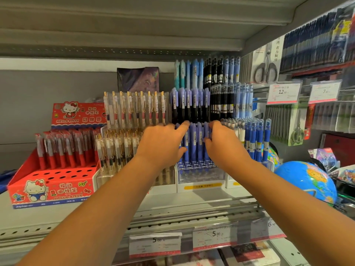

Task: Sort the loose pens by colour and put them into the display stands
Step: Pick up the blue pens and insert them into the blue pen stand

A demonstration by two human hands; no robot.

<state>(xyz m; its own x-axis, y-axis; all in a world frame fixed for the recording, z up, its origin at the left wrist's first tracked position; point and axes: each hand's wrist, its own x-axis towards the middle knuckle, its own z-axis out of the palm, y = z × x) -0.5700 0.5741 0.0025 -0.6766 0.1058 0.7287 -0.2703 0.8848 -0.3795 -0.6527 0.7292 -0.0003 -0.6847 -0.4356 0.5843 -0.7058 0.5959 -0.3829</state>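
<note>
Blue pens stand upright in front tier of clear stand. Left hand grips bunch from left, fingers reaching over pen tops, thumb pressed low on barrels. Right hand grips from right, fingers curled round barrels. Red box well left; globe right.

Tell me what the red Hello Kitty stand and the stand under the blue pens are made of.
The red Hello Kitty stand: printed cardboard by the look, semi-gloss, with folded edges and punched holes. The clear stand under the blue pens: probably glossy transparent plastic on a white base; its tubes show through and glint.
</note>
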